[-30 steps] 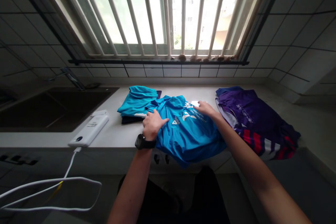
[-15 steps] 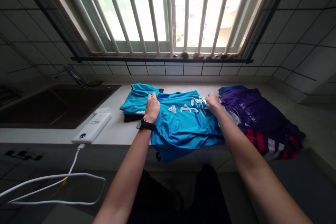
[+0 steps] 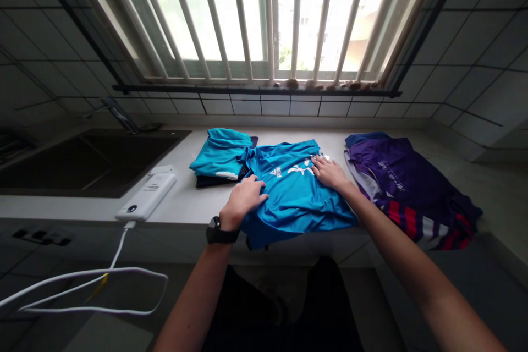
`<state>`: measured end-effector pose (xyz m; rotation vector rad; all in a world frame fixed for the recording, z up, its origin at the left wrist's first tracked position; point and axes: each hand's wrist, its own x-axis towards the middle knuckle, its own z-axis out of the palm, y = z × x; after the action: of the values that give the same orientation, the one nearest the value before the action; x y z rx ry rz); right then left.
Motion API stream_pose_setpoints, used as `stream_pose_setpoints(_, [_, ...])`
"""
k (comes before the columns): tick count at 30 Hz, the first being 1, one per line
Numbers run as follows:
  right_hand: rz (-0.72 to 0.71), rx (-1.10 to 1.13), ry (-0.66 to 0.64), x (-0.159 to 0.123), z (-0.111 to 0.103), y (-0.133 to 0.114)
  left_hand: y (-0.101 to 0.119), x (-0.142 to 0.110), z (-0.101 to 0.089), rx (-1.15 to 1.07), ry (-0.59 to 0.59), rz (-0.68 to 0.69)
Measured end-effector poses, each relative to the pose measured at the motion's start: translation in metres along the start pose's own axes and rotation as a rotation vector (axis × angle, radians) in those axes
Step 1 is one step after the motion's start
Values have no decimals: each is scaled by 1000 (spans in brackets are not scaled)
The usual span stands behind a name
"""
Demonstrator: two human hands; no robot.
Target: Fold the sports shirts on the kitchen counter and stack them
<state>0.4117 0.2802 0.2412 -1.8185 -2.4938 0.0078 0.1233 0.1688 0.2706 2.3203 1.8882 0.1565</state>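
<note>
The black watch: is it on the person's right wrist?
No, the watch sits just above the left hand, while the wrist above the right hand is bare.

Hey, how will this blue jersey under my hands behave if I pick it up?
The blue jersey will probably be floppy, since it droops over the counter edge. Its thin, shiny look suggests it's light and fairly slippery, so it may slide under your left hand and right hand.
</note>
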Motion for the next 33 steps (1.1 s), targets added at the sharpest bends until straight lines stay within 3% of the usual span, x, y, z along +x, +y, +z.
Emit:
stream_pose_setpoints(4, [98, 1, -6, -3, -8, 12, -1, -2, 6, -116, 2, 248])
stream_pose_setpoints(6, [103, 14, 15, -9, -14, 14, -3, 1, 9, -137, 12, 265])
stream_pose_setpoints(9, [-88, 56, 39, -35, -20, 13, -5, 3, 11, -97, 96, 158])
stream_pose_setpoints(12, [-310, 132, 1, -82, -19, 15, -3, -8, 9, -51, 177, 71])
stream_pose_setpoints(15, [-403, 176, 1, -133, -8, 19, 0, -33, 13, -132, 168, 232])
stream_pose_setpoints(18, [-434, 174, 117, -167, 12, 18, -3, -55, 28, -181, 107, 423])
stream_pose_setpoints(21, [-390, 159, 234, -178, 23, 13, -11, -65, 44, -131, 143, 430])
stream_pose_setpoints(24, [-424, 201, 218, -181, 16, 10, -16, -72, 49, -100, 181, 450])
stream_pose_setpoints(28, [-443, 374, 166, -192, -15, 10, -19, -91, 36, -184, 172, 420])
stream_pose_setpoints(31, [-384, 493, 146, -197, -41, 11, -18, -99, 12, -352, 181, 309])
stream_pose_setpoints(33, [-322, 539, 152, -188, -59, 14, -16, -91, -9, -425, 249, 215])
